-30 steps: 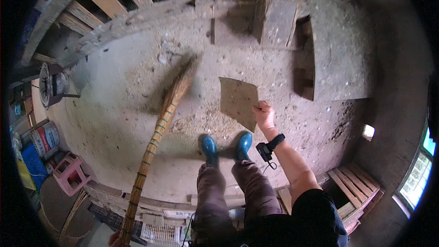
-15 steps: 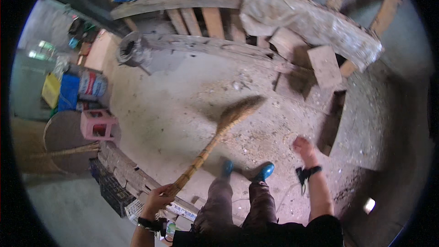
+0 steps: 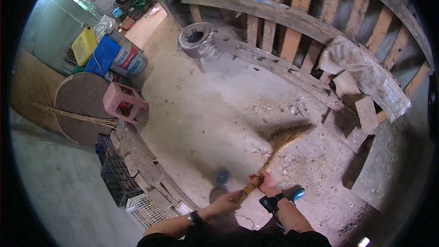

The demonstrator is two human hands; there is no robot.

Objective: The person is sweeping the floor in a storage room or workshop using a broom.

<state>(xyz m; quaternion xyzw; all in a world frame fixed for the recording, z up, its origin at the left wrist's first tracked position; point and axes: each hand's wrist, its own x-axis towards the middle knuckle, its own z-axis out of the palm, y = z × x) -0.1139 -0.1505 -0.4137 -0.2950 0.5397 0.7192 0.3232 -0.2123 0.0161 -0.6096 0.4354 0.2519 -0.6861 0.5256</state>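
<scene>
Far left I have a pale, stained wall (image 3: 55,178), then a pink stool (image 3: 120,98); a concrete floor (image 3: 178,123) fills the middle, and a slatted wooden frame (image 3: 291,41) bounds the room toward the right. At lower centre I have both hands on a broom (image 3: 275,152): the left hand (image 3: 228,202) is wrapped around the near end of its handle, and the right hand (image 3: 268,183) grips it nearer the bristles (image 3: 292,135).

From the left again, I pick out a flat, dark round board (image 3: 82,91) with thin sticks (image 3: 87,117) lying across it, an openwork white crate (image 3: 141,210), a smooth blue container (image 3: 105,55) and a squat drum (image 3: 194,41) with a blackened hollow. The broom's straw-coloured handle flares into brushy brown bristles among crumbly debris (image 3: 279,108); grimy, wrinkled sheeting (image 3: 361,68) drapes over the frame.

Weathered planks (image 3: 148,158) edge the floor at lower left. My broadest run of floor lies between stool and frame. Blue boots (image 3: 298,195) flank the hands. To the right, blocky wooden pieces (image 3: 367,114) and a grey board (image 3: 388,160) narrow the space. I can't tell whether the bristle tips touch the floor.
</scene>
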